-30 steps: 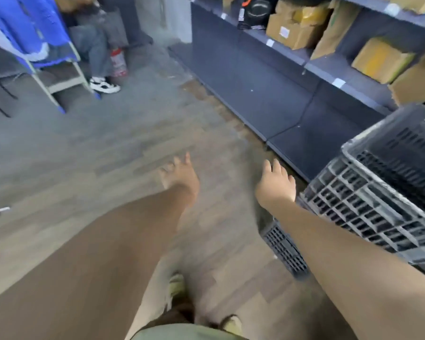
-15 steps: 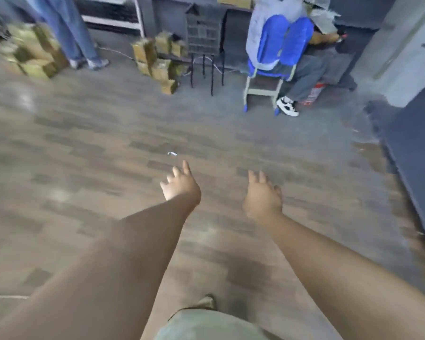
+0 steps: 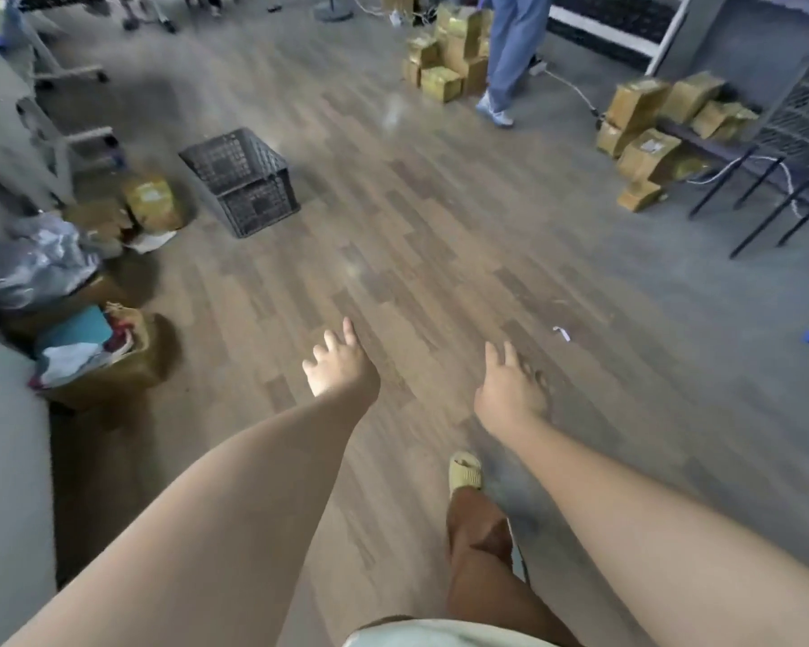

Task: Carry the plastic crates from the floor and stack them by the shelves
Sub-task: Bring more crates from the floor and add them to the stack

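**Dark crate on a wood-pattern floor, both hands empty**

A single dark plastic crate (image 3: pixel 241 179) stands upright on the floor (image 3: pixel 440 235), ahead and to the left, well apart from both hands. Its walls are an open lattice and its top is open; the inside looks empty, though blur hides detail. The floor is laid in brown wood-grain planks that give way to plain grey on the right.

Just left of the crate lie a yellow bag (image 3: pixel 153 203) and crumpled grey plastic bags (image 3: pixel 33 259); nearer the camera, an open cardboard box (image 3: pixel 99 361) holds cloth and paper. A grey surface (image 3: pixel 5 459) fills the left edge.

In the foreground the left hand (image 3: pixel 342 366) and right hand (image 3: pixel 510 394) reach forward over bare floor — fingers spread, loosely extended, holding nothing. Below them a leg steps forward in a tan slipper (image 3: pixel 465 473).

Farther out, taped cardboard parcels (image 3: pixel 444 63) are piled at the top centre beside a standing person's blue trouser leg (image 3: pixel 510 49); more parcels (image 3: pixel 650 133) sit at the right, next to a black-legged frame (image 3: pixel 767 193) carrying another dark latticed crate (image 3: pixel 804 109) — cropped by the edge. A small white scrap (image 3: pixel 562 332) lies on the floor right of the hands.
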